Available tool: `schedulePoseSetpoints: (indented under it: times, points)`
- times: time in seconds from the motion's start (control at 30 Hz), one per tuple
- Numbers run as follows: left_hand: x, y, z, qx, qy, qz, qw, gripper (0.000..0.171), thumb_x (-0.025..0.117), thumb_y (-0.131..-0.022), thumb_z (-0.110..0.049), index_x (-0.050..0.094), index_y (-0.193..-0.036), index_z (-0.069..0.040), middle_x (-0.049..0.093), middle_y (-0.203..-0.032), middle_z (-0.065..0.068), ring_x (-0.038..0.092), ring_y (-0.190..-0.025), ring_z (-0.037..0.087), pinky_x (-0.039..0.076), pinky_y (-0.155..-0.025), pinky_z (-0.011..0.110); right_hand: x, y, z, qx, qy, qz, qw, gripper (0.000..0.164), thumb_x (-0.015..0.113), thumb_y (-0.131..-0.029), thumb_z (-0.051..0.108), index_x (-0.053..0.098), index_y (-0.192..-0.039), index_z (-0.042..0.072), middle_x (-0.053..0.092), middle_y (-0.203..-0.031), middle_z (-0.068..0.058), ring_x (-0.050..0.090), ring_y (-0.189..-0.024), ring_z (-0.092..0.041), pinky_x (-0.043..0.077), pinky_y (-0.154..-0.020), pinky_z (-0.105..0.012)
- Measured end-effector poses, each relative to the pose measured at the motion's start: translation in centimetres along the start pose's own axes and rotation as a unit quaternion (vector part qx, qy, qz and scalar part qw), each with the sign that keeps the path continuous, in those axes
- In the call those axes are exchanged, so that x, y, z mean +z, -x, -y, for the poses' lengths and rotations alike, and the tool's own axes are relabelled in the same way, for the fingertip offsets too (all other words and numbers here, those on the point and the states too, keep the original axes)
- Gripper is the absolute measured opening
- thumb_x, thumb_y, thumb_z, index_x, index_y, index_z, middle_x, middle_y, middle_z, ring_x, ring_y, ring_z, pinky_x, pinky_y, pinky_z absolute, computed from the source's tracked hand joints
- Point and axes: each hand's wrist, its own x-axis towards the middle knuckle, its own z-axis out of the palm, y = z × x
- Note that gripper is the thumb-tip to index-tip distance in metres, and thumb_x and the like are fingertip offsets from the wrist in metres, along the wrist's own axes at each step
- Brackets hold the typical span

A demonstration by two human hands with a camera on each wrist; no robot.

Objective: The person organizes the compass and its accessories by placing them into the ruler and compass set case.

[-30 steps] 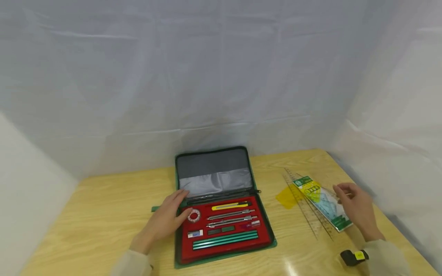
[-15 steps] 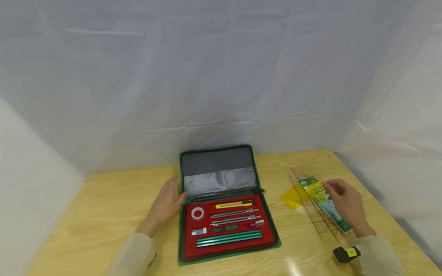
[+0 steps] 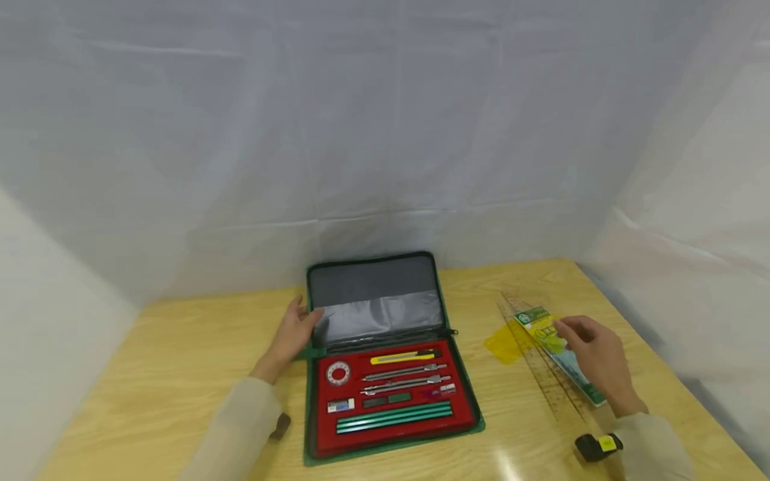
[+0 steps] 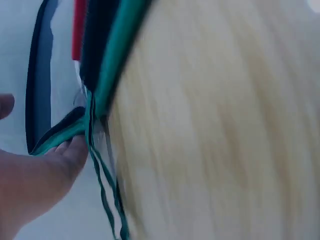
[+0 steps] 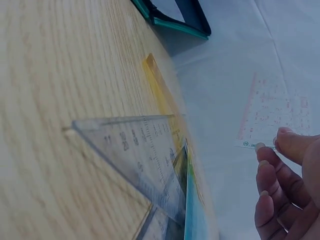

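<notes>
My left hand (image 3: 293, 334) is at the left edge of a zip case's raised lid (image 3: 373, 284). In the left wrist view its fingers (image 4: 75, 152) reach behind the green edge, with the thumb standing apart. My right hand (image 3: 598, 361) pinches a thin, clear plastic ruler (image 5: 272, 110) with red markings between thumb and fingertips. Below that hand lie clear set squares (image 5: 135, 155), a yellow sheet (image 3: 504, 344) and a green-and-yellow printed packet (image 3: 535, 319). In the case's red tray (image 3: 415, 437) are a yellow cutter (image 3: 397, 359), compasses (image 3: 406, 384), an eraser (image 3: 341, 405) and green pencils (image 3: 394, 419).
The case stands open on a wooden table (image 3: 180, 374), its lid leaning back near a grey-white curtain (image 3: 361, 133). A strap of green-edged zip (image 4: 107, 185) hangs by the case. Another curtain (image 3: 710, 220) hangs along the right side.
My left hand has moved from the tray's left edge up to the lid's left edge. My right hand has shifted left over the packet.
</notes>
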Motion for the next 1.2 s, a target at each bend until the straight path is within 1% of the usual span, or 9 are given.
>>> schedulePoseSetpoints:
  times: [0.1,0.2,0.43,0.63,0.77,0.9,1.03,1.1,1.2]
  points:
    - [-0.2,-0.2,-0.2,-0.033,0.098,-0.046,0.9935,0.067,0.05,-0.099,-0.022,0.014,-0.149,0.005,0.054,-0.103,0.012,0.042,-0.061,0.01,0.039,-0.057,0.022,0.1,0.0,0.0,0.001,0.002,-0.001,1.0,0.033,0.054,-0.098,0.034,0.064,-0.113,0.006,0.068,-0.094,-0.01,0.061,-0.074,-0.024,0.048,-0.057,-0.027]
    - [-0.5,-0.4,-0.4,-0.044,0.197,-0.07,0.9769,0.059,0.05,-0.098,-0.017,0.023,-0.147,0.004,0.046,-0.08,-0.002,0.039,-0.057,0.003,0.037,-0.054,0.018,0.2,0.0,0.1,0.001,-0.001,-0.002,1.0,0.034,0.053,-0.099,0.034,0.064,-0.113,0.005,0.067,-0.094,-0.011,0.061,-0.073,-0.022,0.047,-0.057,-0.027]
    - [-0.8,-0.4,-0.2,-0.054,0.327,-0.035,0.9427,0.045,0.047,-0.1,-0.018,0.036,-0.141,0.0,0.057,-0.103,0.0,0.059,-0.088,0.009,0.048,-0.082,0.026,0.5,-0.1,0.3,-0.043,-0.024,0.022,0.999,0.03,0.049,-0.102,0.027,0.062,-0.113,0.002,0.065,-0.091,-0.013,0.059,-0.071,-0.021,0.045,-0.056,-0.024]
    - [-0.9,-0.2,-0.3,-0.02,0.371,-0.023,0.928,0.016,0.046,-0.101,-0.017,0.057,-0.11,-0.009,0.066,-0.094,-0.005,0.06,-0.087,0.01,0.047,-0.077,0.025,1.2,-0.5,1.4,-0.092,-0.049,0.046,0.993,0.022,0.049,-0.101,0.018,0.063,-0.107,0.002,0.065,-0.086,-0.011,0.058,-0.069,-0.02,0.046,-0.056,-0.025]
    - [-1.2,0.1,-1.3,0.021,0.387,-0.014,0.9215,0.015,0.047,-0.1,-0.017,0.059,-0.092,-0.014,0.066,-0.092,-0.006,0.058,-0.083,0.01,0.045,-0.073,0.024,1.9,-0.9,2.5,-0.111,-0.068,0.077,0.988,0.018,0.049,-0.102,0.017,0.064,-0.105,0.006,0.064,-0.084,-0.01,0.056,-0.068,-0.021,0.045,-0.054,-0.026]
    - [-1.5,0.2,-2.8,0.058,0.391,-0.01,0.9185,0.013,0.051,-0.099,-0.022,0.056,-0.09,-0.015,0.063,-0.09,-0.005,0.056,-0.079,0.01,0.044,-0.071,0.025,2.6,-1.7,3.5,-0.118,-0.059,0.104,0.986,0.022,0.048,-0.102,0.022,0.065,-0.108,0.009,0.064,-0.086,-0.006,0.058,-0.071,-0.022,0.046,-0.056,-0.028]
    - [-1.4,0.1,-4.1,0.093,0.399,-0.019,0.9118,0.021,0.052,-0.1,-0.028,0.064,-0.09,-0.014,0.065,-0.085,-0.002,0.056,-0.073,0.013,0.045,-0.068,0.026,3.0,-2.8,4.7,-0.152,-0.043,0.1,0.982,0.024,0.053,-0.1,0.021,0.068,-0.112,0.007,0.066,-0.097,-0.002,0.06,-0.078,-0.017,0.048,-0.064,-0.027]
    - [-1.1,0.0,-4.7,0.108,0.393,-0.03,0.9126,0.023,0.054,-0.099,-0.03,0.067,-0.092,-0.012,0.067,-0.087,0.001,0.058,-0.074,0.013,0.047,-0.068,0.026,3.3,-3.5,5.3,-0.179,-0.039,0.088,0.979,0.021,0.056,-0.098,0.018,0.07,-0.111,0.008,0.066,-0.102,0.001,0.059,-0.08,-0.012,0.048,-0.065,-0.024]
    - [-0.6,-0.2,-5.2,0.117,0.353,-0.057,0.9267,0.027,0.056,-0.098,-0.032,0.07,-0.096,-0.009,0.069,-0.095,0.004,0.062,-0.08,0.014,0.05,-0.069,0.025,4.0,-4.5,6.2,-0.212,-0.041,0.067,0.974,0.017,0.061,-0.095,0.013,0.073,-0.105,0.008,0.066,-0.102,0.002,0.058,-0.079,-0.007,0.048,-0.066,-0.02]
